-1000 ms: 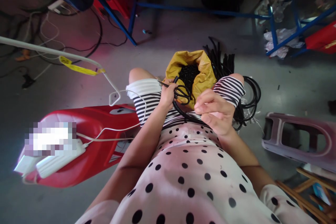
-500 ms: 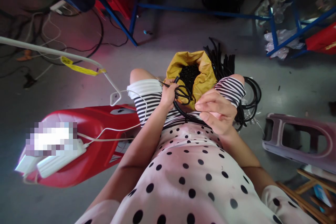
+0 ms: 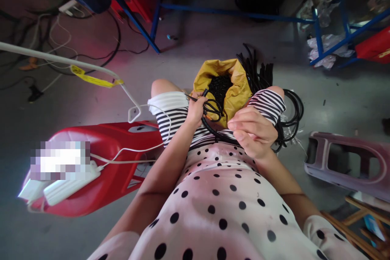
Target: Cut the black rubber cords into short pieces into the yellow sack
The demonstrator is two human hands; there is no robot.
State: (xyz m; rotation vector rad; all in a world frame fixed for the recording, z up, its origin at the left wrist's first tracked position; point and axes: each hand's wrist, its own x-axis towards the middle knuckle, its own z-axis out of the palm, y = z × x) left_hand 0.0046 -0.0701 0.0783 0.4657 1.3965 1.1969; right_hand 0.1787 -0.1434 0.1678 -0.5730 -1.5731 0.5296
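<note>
The left hand (image 3: 195, 109) is clenched on black scissors (image 3: 210, 109) and one end of a black cable (image 3: 213, 132). The scissors' long axis runs left to right, finger loops toward the yellow bag (image 3: 234, 85), blades toward the left knee. The cable sags across the lap to the right hand (image 3: 251, 132), which grasps its other end. Judged step: trimming a cable length. The next move calls for the cable seated between opened blades, held taut.
</note>
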